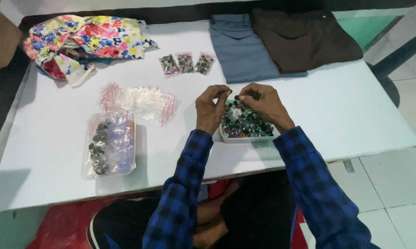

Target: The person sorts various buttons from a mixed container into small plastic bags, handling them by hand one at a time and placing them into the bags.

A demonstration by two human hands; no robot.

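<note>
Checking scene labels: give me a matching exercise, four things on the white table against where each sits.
Things:
1. White tray of dark and green buttons
2. Clear plastic box with grey buttons
3. Three small filled zip bags
4. Floral multicolour cloth

Places:
A. Far left corner of the table
B. Under the left hand and right hand
C. Near left side, by the table's front edge
D. Middle far side, left of the folded grey-blue trousers

Pairs: 1-B, 2-C, 3-D, 4-A
</note>
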